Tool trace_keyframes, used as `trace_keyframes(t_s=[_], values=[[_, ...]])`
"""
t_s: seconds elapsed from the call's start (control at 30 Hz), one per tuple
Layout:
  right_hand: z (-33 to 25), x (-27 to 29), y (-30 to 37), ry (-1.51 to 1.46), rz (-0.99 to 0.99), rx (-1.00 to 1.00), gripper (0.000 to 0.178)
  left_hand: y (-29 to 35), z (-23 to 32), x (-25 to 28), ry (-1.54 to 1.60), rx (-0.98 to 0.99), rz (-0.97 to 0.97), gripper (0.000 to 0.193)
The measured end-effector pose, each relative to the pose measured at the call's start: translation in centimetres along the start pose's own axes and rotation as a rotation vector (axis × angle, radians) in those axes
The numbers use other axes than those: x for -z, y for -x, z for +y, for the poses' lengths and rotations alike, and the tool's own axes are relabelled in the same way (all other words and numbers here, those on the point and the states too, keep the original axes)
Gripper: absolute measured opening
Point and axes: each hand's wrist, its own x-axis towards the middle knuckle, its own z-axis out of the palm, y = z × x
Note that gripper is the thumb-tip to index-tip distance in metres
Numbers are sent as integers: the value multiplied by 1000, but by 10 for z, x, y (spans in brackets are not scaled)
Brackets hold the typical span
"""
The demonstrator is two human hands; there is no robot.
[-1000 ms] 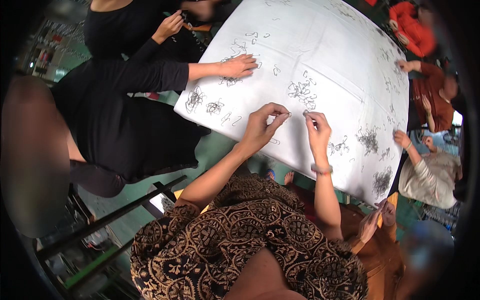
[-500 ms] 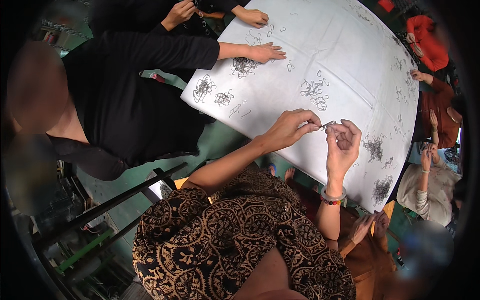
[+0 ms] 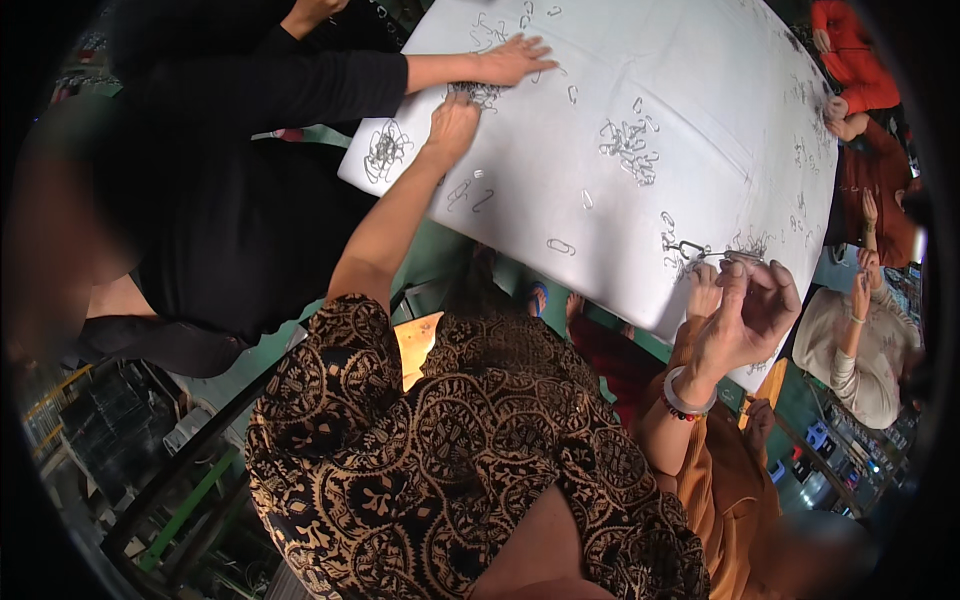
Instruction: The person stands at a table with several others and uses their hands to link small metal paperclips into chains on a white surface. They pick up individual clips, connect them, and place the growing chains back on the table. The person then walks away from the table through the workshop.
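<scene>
Clips (image 3: 700,250), two or three linked, hang pinched in the right hand (image 3: 735,320) at right centre, fingers curled shut on them, over the near edge of the white table (image 3: 600,60). Farther up, the left hand (image 3: 452,125) presses closed fingers into a clip pile (image 3: 480,93) at top centre. Beside it lies a neighbour's flat hand (image 3: 510,60). Three clear piles show, plus some six loose clips. Green floor lies below.

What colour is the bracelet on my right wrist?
The bracelet is white, with a thin red beaded band beside it; the head view shows it.
</scene>
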Motion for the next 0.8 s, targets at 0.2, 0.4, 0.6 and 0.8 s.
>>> trace_keyframes(t_s=[0.2,0.4,0.6,0.8], values=[[-3,6,2,67,-57,-29,39,-2,5,29,101,62,88,14],[-1,11,7,91,-52,-80,47,64,-15,59,188,280,-146,20],[-1,14,5,63,-94,-66,48,58,-9,38,362,376,-55,25],[-7,17,5,105,-80,-84,49,4,4,4,308,484,30,18]])
